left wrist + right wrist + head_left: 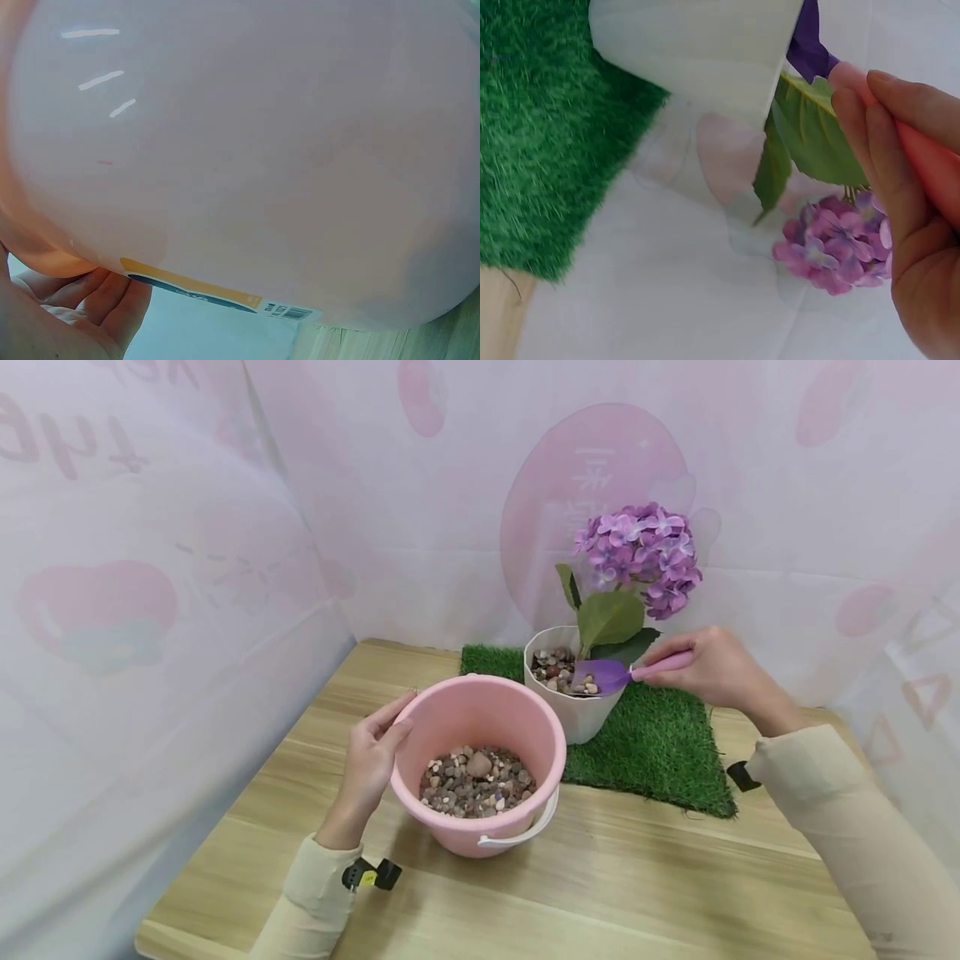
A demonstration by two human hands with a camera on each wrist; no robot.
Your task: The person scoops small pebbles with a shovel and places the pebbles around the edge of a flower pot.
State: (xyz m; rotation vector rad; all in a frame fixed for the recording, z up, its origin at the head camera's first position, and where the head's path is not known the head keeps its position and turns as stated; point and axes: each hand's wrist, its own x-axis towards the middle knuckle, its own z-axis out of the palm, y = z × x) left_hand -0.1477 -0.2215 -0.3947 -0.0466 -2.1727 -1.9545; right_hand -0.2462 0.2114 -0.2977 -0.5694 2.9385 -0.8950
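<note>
A pink bucket (480,693) with pebbles (480,781) inside stands on the table. My left hand (375,752) holds its left rim, thumb on the rim and fingers along the outside; the left wrist view shows the bucket's smooth wall (240,150) and a label. My right hand (708,668) grips the pink handle of a small trowel (667,665). Its purple blade (609,675) lies over the pebbles in a white flowerpot (581,718). From that pot rises a purple hydrangea (645,552) with green leaves. Part of the blade is hidden behind the pot in the right wrist view.
Under the flowerpot lies a green artificial grass mat (660,752) on the wooden table (585,868). The bucket's white handle (525,835) hangs down at its front right. Pale printed cloth (420,577) encloses the table at the back and sides.
</note>
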